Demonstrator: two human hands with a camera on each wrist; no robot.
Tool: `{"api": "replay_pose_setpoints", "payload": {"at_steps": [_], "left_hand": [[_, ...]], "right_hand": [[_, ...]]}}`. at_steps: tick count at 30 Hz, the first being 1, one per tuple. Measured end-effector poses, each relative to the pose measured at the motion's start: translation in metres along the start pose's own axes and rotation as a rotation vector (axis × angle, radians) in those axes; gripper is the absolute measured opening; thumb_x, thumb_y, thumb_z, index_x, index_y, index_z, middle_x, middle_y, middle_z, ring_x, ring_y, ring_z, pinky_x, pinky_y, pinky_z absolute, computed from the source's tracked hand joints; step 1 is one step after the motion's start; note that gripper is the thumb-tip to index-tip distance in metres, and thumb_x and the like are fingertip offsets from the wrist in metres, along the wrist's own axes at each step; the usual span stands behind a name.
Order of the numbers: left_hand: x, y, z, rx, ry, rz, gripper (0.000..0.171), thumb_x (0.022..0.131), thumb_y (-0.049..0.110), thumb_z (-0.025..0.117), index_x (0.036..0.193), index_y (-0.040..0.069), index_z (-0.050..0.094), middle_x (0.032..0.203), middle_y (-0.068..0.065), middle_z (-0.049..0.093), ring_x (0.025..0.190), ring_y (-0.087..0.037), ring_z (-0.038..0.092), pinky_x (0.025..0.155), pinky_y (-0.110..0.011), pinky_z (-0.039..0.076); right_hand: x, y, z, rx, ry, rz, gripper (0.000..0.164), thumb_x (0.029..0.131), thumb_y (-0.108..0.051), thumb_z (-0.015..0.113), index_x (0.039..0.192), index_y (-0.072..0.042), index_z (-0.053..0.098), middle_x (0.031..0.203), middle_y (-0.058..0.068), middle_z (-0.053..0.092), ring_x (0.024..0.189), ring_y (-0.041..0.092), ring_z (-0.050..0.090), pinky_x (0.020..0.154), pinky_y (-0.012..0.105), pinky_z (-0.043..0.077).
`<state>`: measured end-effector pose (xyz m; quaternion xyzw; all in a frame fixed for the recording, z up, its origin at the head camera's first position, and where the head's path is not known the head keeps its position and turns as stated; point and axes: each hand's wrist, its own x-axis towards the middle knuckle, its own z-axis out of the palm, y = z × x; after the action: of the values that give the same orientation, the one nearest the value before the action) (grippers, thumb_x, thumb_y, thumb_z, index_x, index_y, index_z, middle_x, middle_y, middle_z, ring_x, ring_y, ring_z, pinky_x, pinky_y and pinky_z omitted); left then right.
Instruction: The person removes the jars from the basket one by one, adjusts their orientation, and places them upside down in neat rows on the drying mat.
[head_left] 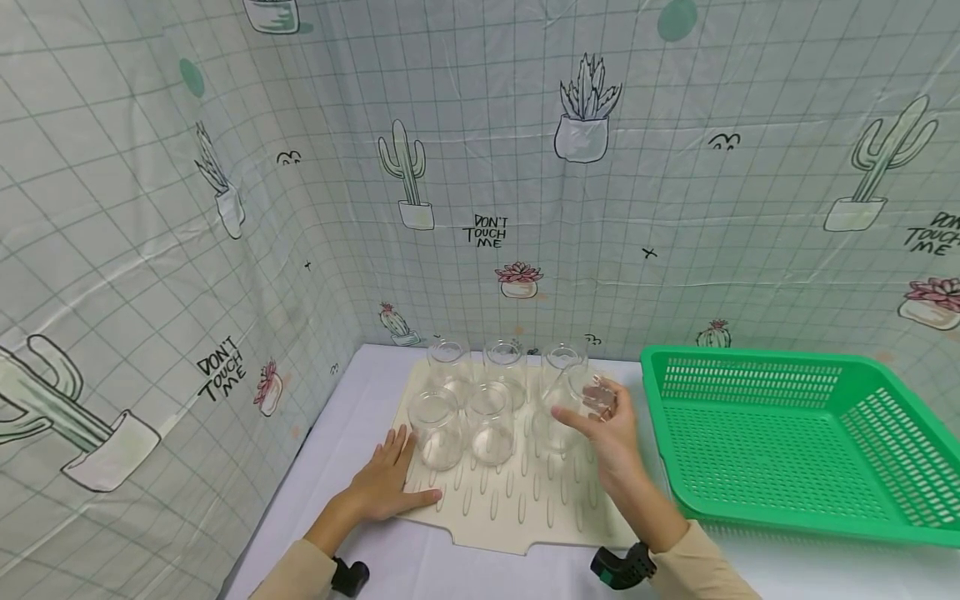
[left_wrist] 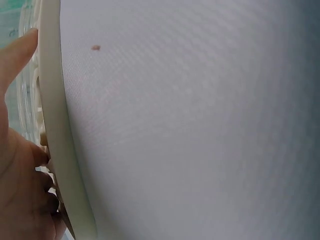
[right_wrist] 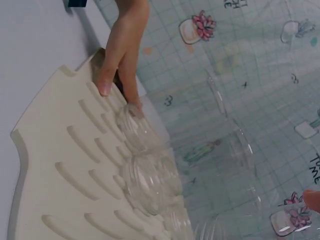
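Observation:
My right hand [head_left: 618, 433] holds a clear drinking glass [head_left: 558, 425] at the front right of a beige ridged draining board [head_left: 517, 508]. The thumb lies across the near side of this glass, which leans toward the hand. Several more clear glasses stand on the board in two rows, among them a front-left glass [head_left: 437, 433] and a front-middle glass [head_left: 491, 429]. At the board's left edge rests my left hand [head_left: 382, 483], fingers spread and thumb along the surface. The left wrist view shows the side of the board [left_wrist: 57, 110] beside that hand.
A green perforated basket [head_left: 780, 467] stands right of the board. White cloth [head_left: 330, 433] covers the table, and a curtain [head_left: 525, 183] printed with cacti hangs behind and to the left.

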<state>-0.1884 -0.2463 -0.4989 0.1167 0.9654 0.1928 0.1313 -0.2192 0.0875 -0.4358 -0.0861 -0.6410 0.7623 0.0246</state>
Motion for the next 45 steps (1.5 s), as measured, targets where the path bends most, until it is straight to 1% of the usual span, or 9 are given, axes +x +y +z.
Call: {"api": "replay_pose_setpoints", "payload": {"at_steps": [4, 7, 11, 14, 17, 21, 31, 41, 45], "left_hand": [[0.0, -0.001, 0.0, 0.001, 0.0, 0.0, 0.11, 0.087, 0.067, 0.062, 0.155, -0.009, 0.019, 0.162, -0.028, 0.005, 0.149, -0.043, 0.003, 0.119, -0.056, 0.011], [0.0, 0.0, 0.0, 0.0, -0.004, -0.003, 0.11, 0.087, 0.067, 0.062, 0.155, -0.009, 0.019, 0.162, -0.028, 0.005, 0.149, -0.043, 0.003, 0.119, -0.056, 0.011], [-0.001, 0.001, -0.001, 0.0, -0.009, -0.005, 0.11, 0.088, 0.066, 0.062, 0.155, -0.009, 0.018, 0.162, -0.028, 0.005, 0.149, -0.043, 0.002, 0.119, -0.055, 0.01], [-0.001, 0.002, -0.001, -0.002, -0.011, -0.004, 0.11, 0.088, 0.066, 0.061, 0.155, -0.009, 0.017, 0.162, -0.028, 0.004, 0.149, -0.043, 0.002, 0.119, -0.055, 0.01], [0.0, 0.002, -0.001, -0.006, -0.007, 0.001, 0.11, 0.088, 0.066, 0.062, 0.154, -0.01, 0.017, 0.162, -0.029, 0.004, 0.149, -0.043, 0.002, 0.119, -0.056, 0.011], [-0.001, 0.003, -0.002, -0.008, -0.003, 0.006, 0.11, 0.088, 0.065, 0.062, 0.154, -0.01, 0.017, 0.162, -0.029, 0.004, 0.149, -0.044, 0.002, 0.119, -0.056, 0.011], [0.0, 0.001, 0.0, -0.013, 0.0, 0.009, 0.11, 0.088, 0.065, 0.061, 0.155, -0.01, 0.016, 0.162, -0.029, 0.004, 0.149, -0.044, 0.001, 0.119, -0.056, 0.011], [0.002, -0.005, 0.005, -0.005, 0.016, 0.02, 0.112, 0.087, 0.069, 0.059, 0.155, -0.009, 0.016, 0.162, -0.028, 0.002, 0.15, -0.042, -0.001, 0.119, -0.056, 0.008], [0.002, -0.006, 0.006, -0.043, 0.026, 0.034, 0.113, 0.086, 0.068, 0.061, 0.154, -0.011, 0.017, 0.162, -0.03, 0.003, 0.149, -0.044, -0.001, 0.118, -0.059, 0.007]], "right_hand": [[0.002, 0.007, 0.001, -0.023, 0.006, 0.013, 0.086, 0.078, 0.004, 0.08, 0.148, -0.003, 0.031, 0.134, 0.012, 0.046, 0.121, 0.028, 0.042, 0.085, 0.019, 0.045], [0.003, 0.012, 0.001, -0.064, 0.009, 0.017, 0.087, 0.078, 0.002, 0.081, 0.149, -0.004, 0.031, 0.136, 0.013, 0.045, 0.124, 0.03, 0.042, 0.087, 0.021, 0.044], [0.004, 0.02, 0.002, -0.127, 0.012, 0.001, 0.086, 0.078, -0.001, 0.082, 0.148, -0.003, 0.032, 0.141, 0.019, 0.042, 0.126, 0.035, 0.041, 0.095, 0.033, 0.042], [0.005, 0.025, 0.003, -0.157, 0.011, -0.011, 0.085, 0.077, -0.001, 0.083, 0.146, -0.003, 0.033, 0.142, 0.02, 0.041, 0.129, 0.037, 0.038, 0.103, 0.044, 0.037], [0.006, 0.03, 0.003, -0.186, 0.011, -0.01, 0.085, 0.076, -0.002, 0.084, 0.145, -0.004, 0.034, 0.142, 0.019, 0.041, 0.131, 0.037, 0.036, 0.107, 0.049, 0.034], [0.006, 0.035, 0.004, -0.22, 0.014, -0.009, 0.085, 0.075, -0.002, 0.084, 0.145, -0.004, 0.035, 0.143, 0.019, 0.041, 0.131, 0.039, 0.035, 0.107, 0.052, 0.035], [0.007, 0.044, 0.006, -0.322, 0.0, -0.067, 0.085, 0.076, -0.004, 0.085, 0.145, -0.003, 0.035, 0.142, 0.019, 0.042, 0.133, 0.04, 0.035, 0.107, 0.056, 0.034], [0.01, 0.047, 0.001, -0.384, -0.03, -0.08, 0.089, 0.076, -0.013, 0.088, 0.146, -0.006, 0.033, 0.145, 0.02, 0.041, 0.133, 0.04, 0.036, 0.106, 0.057, 0.035], [0.009, 0.048, -0.001, -0.394, -0.037, -0.084, 0.094, 0.074, -0.015, 0.09, 0.148, -0.007, 0.032, 0.146, 0.02, 0.04, 0.131, 0.041, 0.037, 0.104, 0.058, 0.036]]}}
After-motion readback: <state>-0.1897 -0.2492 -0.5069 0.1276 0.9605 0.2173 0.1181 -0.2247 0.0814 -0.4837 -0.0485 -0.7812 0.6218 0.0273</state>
